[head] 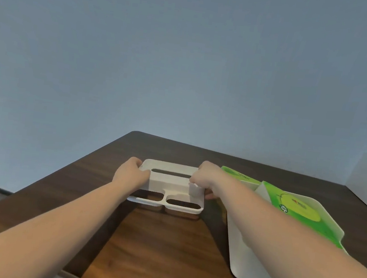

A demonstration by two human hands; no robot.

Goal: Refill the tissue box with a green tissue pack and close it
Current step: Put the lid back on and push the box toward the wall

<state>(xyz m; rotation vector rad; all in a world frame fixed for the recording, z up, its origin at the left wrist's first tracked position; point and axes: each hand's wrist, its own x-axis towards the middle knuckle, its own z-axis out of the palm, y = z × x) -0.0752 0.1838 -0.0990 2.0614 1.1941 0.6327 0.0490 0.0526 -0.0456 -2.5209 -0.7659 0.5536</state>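
The fingers of the left hand (130, 174) are curled shut around the left end of the white box (169, 186), with the thumb side laid against its upper rim. The fingers of the right hand (205, 179) are closed likewise on the right end, the knuckles bunched above the top edge and one fingertip seen poking out below, under the right corner. The box is thus gripped at both ends — whether it is raised off the table (160, 247) or resting on it cannot be told, though a shadow is seen beneath its near edge.

A long narrow slot is cut in the top of the box, and a flat near shelf holds two rounded openings through which dark wood shows. Both bare forearms reach in from the near corners of the view.

Just to the right of the box, partly hidden behind the right wrist, a green pack (240, 174) is seen. Beside it a white tray (246, 257) lies on the table (its far end tilted up, it seems), and a second green pack (296, 212) is lying in it — well clear of the box. A pale wall (187, 58) stands behind the table.
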